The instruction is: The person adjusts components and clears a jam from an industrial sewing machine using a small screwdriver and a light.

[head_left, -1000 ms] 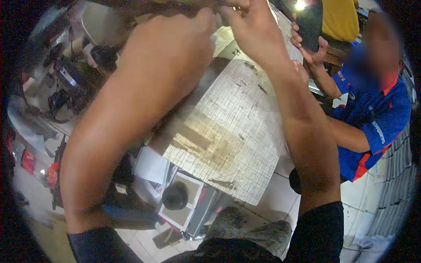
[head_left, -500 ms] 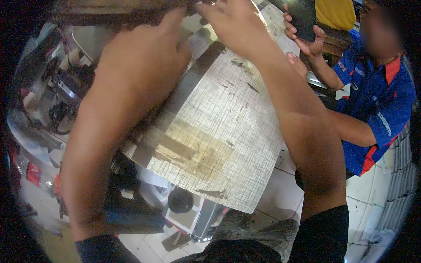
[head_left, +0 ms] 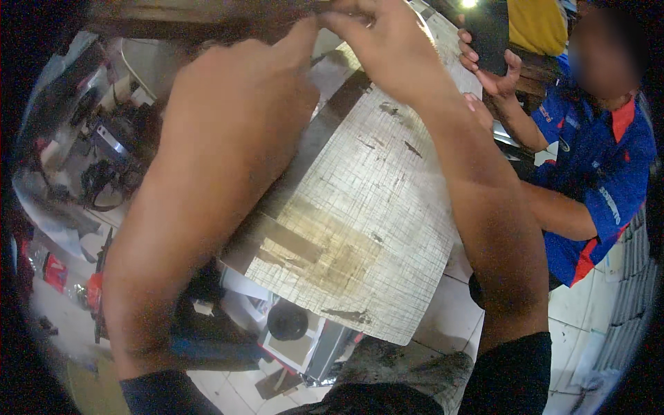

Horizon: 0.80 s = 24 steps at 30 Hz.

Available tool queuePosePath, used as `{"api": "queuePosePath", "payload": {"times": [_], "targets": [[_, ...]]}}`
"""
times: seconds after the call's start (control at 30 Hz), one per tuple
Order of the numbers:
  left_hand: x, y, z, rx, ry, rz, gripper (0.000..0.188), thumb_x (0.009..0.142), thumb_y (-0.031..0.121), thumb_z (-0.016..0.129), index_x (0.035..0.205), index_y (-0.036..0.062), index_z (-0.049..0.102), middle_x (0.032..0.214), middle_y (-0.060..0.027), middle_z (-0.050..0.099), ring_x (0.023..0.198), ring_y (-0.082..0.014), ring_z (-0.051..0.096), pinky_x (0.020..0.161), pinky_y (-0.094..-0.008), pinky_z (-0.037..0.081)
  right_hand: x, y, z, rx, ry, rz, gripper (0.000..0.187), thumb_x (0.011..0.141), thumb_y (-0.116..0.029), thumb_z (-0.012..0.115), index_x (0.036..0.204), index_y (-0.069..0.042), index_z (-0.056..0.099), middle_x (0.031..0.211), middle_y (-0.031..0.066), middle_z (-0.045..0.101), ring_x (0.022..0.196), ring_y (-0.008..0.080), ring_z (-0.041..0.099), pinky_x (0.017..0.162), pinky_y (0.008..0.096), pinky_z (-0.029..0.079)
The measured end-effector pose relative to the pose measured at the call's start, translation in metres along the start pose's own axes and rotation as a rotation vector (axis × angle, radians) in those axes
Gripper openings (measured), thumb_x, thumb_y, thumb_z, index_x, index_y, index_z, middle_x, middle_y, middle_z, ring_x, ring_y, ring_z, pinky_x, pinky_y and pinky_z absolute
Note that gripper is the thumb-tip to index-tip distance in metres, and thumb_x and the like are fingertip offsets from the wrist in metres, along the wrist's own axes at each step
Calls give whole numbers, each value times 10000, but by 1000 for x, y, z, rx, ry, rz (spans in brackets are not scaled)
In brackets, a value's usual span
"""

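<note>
My left hand (head_left: 252, 90) is at the top of the view, fingers curled and the index finger reaching toward my right fingertips. Close by, my right hand (head_left: 384, 52) bends its thumb and fingers together in a pinch. Whatever either hand holds is too small or hidden at the upper edge to make out. Both hands are beside a dark wooden edge (head_left: 200, 24), above the far end of a worn, pale tabletop with a grid-like pattern (head_left: 387, 187). Its surface is peeling and stained, with a brown strip along the left side.
At the right, a person in a blue and red shirt (head_left: 595, 166) holds up a dark phone (head_left: 487, 38) with its light on. A yellow cloth (head_left: 536, 26) is behind it. Tools and clutter (head_left: 114, 145) crowd the left. Below the table are a black round object (head_left: 287, 319) and floor tiles.
The tabletop and surroundings have shifted slightly right and down in view. My hands stay close together at the top, my left index finger slightly nearer the right fingers.
</note>
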<state>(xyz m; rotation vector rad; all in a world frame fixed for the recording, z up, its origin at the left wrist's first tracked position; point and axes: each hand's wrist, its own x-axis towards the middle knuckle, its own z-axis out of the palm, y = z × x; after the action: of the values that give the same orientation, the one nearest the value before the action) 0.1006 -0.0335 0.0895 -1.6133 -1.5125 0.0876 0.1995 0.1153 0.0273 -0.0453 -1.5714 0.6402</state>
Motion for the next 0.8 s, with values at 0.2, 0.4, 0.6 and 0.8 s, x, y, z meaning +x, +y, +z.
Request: {"api": "queuePosePath", "payload": {"times": [0.2,0.4,0.6,0.8], "targets": [[5,6,2,133,41,19,445,864,239,559,1282,101,499,737,-206,665,683,-393,663,637,-495,538,0,-2,0,21,-11,66,327,918,-45,554,1209,19,418,1004,155,598,928,206,577,820,331,469],[7,-3,11,67,105,105,417,856,246,576,1227,68,509,711,-195,663,650,-393,663,611,-495,545,1,-4,-1,25,35,14,452,904,-34,579,1298,22,365,1031,158,592,945,209,567,822,338,477],[5,2,9,53,84,74,407,850,253,585,1205,70,514,701,-204,661,645,-393,664,594,-494,543,1,1,2,53,36,42,520,881,-10,610,1326,14,341,1052,163,585,908,199,571,805,322,483],[9,5,17,60,85,40,423,852,281,585,1204,59,511,703,-204,664,646,-396,665,608,-495,549,1,18,10,87,109,-21,604,871,20,616,1371,0,278,1099,163,576,881,168,568,783,286,496]]}}
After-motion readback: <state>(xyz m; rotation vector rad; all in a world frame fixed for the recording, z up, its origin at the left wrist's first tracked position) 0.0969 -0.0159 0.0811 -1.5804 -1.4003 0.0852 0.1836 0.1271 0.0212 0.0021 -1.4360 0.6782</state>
